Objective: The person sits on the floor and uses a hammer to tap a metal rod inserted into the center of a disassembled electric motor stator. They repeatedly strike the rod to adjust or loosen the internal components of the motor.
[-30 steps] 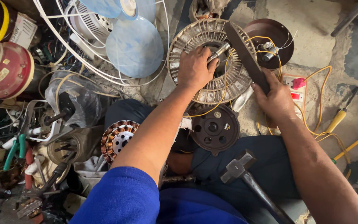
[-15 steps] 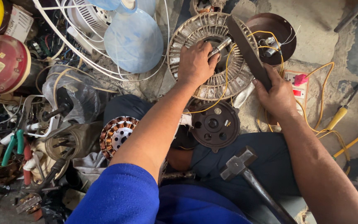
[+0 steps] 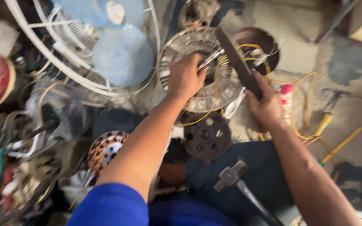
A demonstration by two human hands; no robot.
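A round fan-motor stator point(image 3: 191, 46) with pale windings lies on the floor ahead of me. My left hand point(image 3: 186, 76) rests on its middle and grips a thin metal rod point(image 3: 211, 58) that sticks up to the right. My right hand point(image 3: 265, 104) holds the lower end of a flat dark metal bar point(image 3: 236, 60), which slants up and left across the stator's right rim. Yellow wire point(image 3: 302, 104) loops around the right hand.
A blue fan blade in a white wire guard point(image 3: 120, 50) lies to the left. A dark round motor cover point(image 3: 206, 136), a copper-wound rotor point(image 3: 105, 148) and a hammer point(image 3: 235, 178) lie near my lap. Cluttered parts fill the left; a yellow-handled tool point(image 3: 327, 121) lies at right.
The view has shifted and blurred a little. Both hands keep their hold; the bar and stator stay in nearly the same place.
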